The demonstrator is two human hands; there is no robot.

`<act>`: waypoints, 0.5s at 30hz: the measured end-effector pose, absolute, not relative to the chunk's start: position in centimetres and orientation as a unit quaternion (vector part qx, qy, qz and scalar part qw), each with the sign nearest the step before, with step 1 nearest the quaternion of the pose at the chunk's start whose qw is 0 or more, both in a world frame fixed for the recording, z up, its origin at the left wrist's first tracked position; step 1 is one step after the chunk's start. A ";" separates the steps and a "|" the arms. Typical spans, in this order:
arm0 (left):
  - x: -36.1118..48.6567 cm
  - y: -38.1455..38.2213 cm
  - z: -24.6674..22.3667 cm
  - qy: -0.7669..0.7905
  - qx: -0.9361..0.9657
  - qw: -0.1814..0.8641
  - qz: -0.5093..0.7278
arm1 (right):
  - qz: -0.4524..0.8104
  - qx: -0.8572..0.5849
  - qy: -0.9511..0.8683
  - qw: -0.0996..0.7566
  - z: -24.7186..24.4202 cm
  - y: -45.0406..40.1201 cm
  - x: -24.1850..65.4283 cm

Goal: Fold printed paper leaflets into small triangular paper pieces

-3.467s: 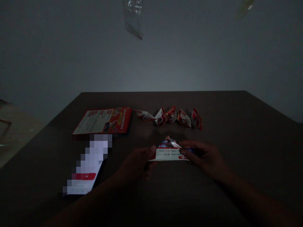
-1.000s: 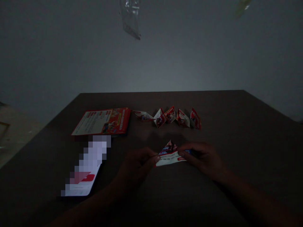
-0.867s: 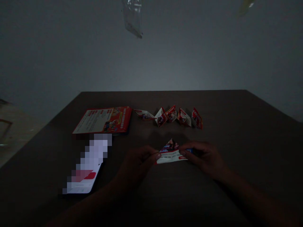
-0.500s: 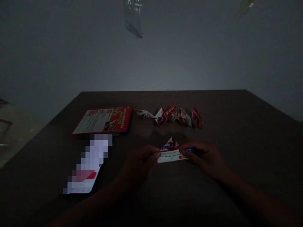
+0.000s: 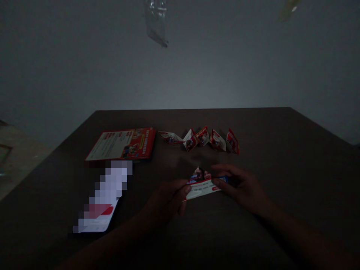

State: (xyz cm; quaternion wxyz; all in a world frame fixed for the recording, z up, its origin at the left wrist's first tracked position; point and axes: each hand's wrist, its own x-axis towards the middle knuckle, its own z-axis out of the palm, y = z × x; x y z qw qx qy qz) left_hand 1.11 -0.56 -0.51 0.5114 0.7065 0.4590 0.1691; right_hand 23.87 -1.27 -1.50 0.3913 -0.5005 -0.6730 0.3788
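Observation:
A partly folded printed paper (image 5: 201,188), white with red marks and a pointed picture flap at its top, is held between my two hands above the dark table (image 5: 180,240). My left hand (image 5: 171,195) pinches its left end between thumb and fingers. At the other end my right hand (image 5: 243,185) grips the paper, thumb on the near face and forefinger over the top edge. A bit of blue shows beside the right thumb. Beyond my hands stands a row of several folded red-and-white papers (image 5: 189,140).
To the left lies a stack of red-and-white printed sheets (image 5: 139,144). Nearer me is a lit phone (image 5: 99,221), its screen partly blurred out. A clear plastic bag (image 5: 156,24) hangs against the grey wall (image 5: 225,56) behind the table.
The paper's left end has dipped and come slightly nearer me, so it now slants. My right forefinger has lifted a little off the flap. The view has shifted slightly.

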 end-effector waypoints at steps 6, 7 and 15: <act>0.8 -0.5 -0.6 0.472 0.691 0.507 0.206 | 0.439 -0.526 -0.597 0.417 -1.9 -1.4 24.0; 0.8 -0.5 -0.6 0.473 0.687 0.509 0.212 | 0.447 -0.529 -0.580 0.428 -1.9 -1.4 24.0; 0.5 -0.5 -0.8 0.462 0.655 0.552 0.232 | 0.629 -0.467 -0.399 0.477 -1.2 -0.4 24.0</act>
